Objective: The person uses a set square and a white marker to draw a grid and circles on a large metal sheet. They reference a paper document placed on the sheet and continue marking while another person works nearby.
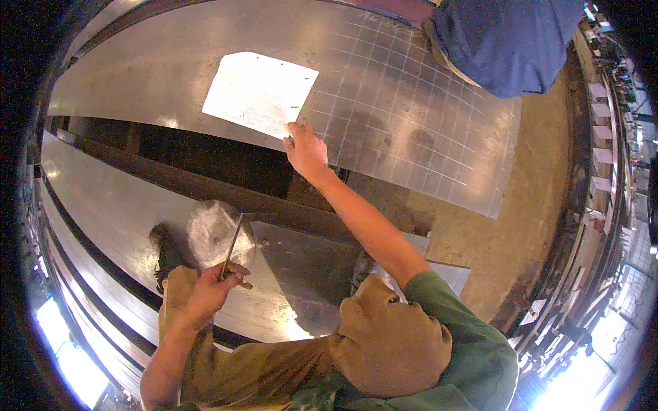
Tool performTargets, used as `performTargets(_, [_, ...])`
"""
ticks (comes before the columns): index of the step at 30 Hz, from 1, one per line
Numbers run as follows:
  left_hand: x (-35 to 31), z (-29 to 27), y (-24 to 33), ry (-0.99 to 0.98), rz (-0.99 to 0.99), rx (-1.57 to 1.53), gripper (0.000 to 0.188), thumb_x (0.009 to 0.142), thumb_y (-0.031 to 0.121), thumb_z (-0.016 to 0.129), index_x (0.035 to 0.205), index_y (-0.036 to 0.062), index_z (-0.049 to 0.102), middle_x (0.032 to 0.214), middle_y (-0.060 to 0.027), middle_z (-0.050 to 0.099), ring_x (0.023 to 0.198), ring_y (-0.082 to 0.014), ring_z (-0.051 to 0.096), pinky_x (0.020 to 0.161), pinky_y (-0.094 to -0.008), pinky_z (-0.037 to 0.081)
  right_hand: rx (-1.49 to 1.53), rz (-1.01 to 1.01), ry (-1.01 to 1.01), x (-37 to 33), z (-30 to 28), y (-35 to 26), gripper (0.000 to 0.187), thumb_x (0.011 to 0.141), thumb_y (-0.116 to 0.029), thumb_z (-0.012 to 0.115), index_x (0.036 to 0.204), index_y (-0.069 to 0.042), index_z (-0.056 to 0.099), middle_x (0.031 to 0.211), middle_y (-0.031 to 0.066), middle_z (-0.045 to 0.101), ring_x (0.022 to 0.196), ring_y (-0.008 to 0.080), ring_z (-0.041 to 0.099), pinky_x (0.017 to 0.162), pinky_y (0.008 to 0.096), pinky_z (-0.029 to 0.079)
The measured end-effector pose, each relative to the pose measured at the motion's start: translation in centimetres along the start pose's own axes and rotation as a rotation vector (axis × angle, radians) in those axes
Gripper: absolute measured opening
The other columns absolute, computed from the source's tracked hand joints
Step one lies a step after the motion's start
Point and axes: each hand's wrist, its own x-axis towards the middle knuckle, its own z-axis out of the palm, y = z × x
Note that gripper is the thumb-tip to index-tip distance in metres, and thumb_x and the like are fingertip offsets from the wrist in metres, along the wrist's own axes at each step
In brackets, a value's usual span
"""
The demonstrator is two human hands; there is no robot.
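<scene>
My left hand (214, 291) is closed around a thin L-shaped metal square (234, 243), its long leg pointing away from me and its short leg to the right. Behind it, a pale, scuffed round patch (216, 233) shows on the nearer metal sheet (116, 198). My right arm reaches forward across a dark gap. At the lower right corner of a white paper sheet (257, 92), my right hand (308, 152) has its fingers bent, pinching at that corner. The paper lies on a large metal plate (404, 116) marked with a grid of light lines.
A person in dark blue clothing (507, 44) is at the plate's far right edge. Between the two metal sheets runs a long dark slot (205, 154). Brown floor (541, 144) lies to the right, with stacked long stock (589, 226) beyond it. My bent knee is below.
</scene>
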Motion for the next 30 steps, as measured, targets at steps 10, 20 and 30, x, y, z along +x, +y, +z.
performTargets(10, [0.2, -0.8, -0.6, -0.019, 0.075, -0.006, 0.015, 0.094, 0.009, 0.056, 0.104, -0.0011, 0.061, 0.099, -0.0094, 0.067, 0.088, -0.0198, 0.068, 0.086, -0.0309, 0.048, 0.03, 0.151, 0.199, -7.7, -4.1, 5.5, 0.015, 0.092, -0.019, 0.06, 0.102, -0.008, 0.059, 0.084, 0.0187, 0.063, 0.079, 0.0385, 0.063, 0.066, 0.0459, 0.049])
performTargets(20, [0.4, -1.0, -0.7, -0.006, 0.12, 0.016, 0.013, 0.093, 0.007, 0.057, 0.1, -0.0022, 0.062, 0.098, -0.0098, 0.067, 0.087, -0.0201, 0.069, 0.084, -0.032, 0.05, -0.068, 0.136, 0.33, -7.4, -7.7, 10.6, 0.024, 0.088, -0.014, 0.062, 0.111, -0.008, 0.06, 0.078, 0.0185, 0.067, 0.069, 0.0395, 0.065, 0.061, 0.0488, 0.051])
performTargets(30, [2.5, -0.6, -5.8, -0.007, 0.233, -0.149, 0.013, 0.093, 0.007, 0.056, 0.099, -0.0026, 0.061, 0.098, -0.0104, 0.067, 0.087, -0.0208, 0.069, 0.083, -0.0317, 0.05, -0.113, 0.15, 0.31, -5.5, -6.6, 10.4, 0.023, 0.088, -0.014, 0.06, 0.111, -0.01, 0.062, 0.087, 0.0188, 0.069, 0.072, 0.0401, 0.066, 0.063, 0.0479, 0.053])
